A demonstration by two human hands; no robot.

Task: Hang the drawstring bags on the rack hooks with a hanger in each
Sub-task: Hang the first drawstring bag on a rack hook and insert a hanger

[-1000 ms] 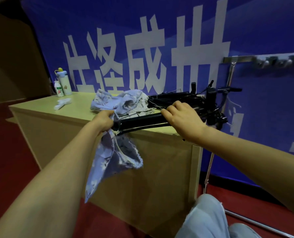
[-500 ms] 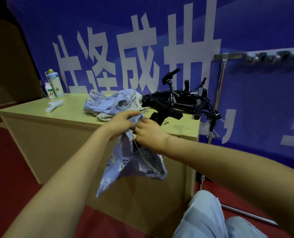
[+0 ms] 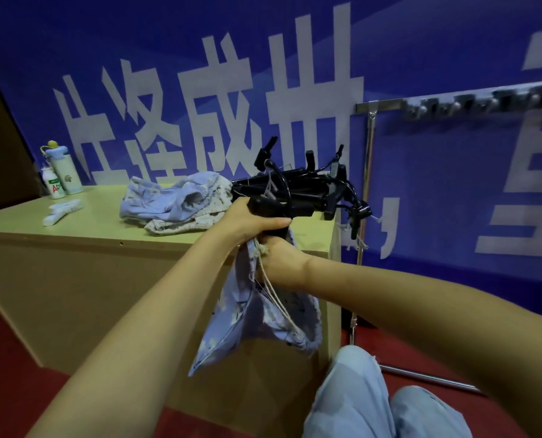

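Observation:
A light blue patterned drawstring bag point(image 3: 257, 324) hangs in front of the table's edge, its cream cord dangling. My left hand point(image 3: 250, 221) grips the bag's top together with a black hanger point(image 3: 279, 207) that sticks up out of it. My right hand point(image 3: 279, 257) is just below, its fingers curled into the bag's mouth around the hanger's lower part. More bags point(image 3: 178, 202) lie heaped on the table. A pile of black hangers point(image 3: 314, 188) lies at the table's right end. The rack's hook bar point(image 3: 484, 98) runs at the upper right.
The pale wooden table point(image 3: 83, 235) carries two bottles point(image 3: 62, 173) and a small white item point(image 3: 61, 210) at its far left. The rack's metal post point(image 3: 367, 172) stands right of the table, its base bar point(image 3: 427, 377) on the red floor. My knees point(image 3: 374, 403) show at the bottom.
My right hand left the hanger pile with one hanger and came down to the bag. Both hands now hold bag and hanger together at the table's edge.

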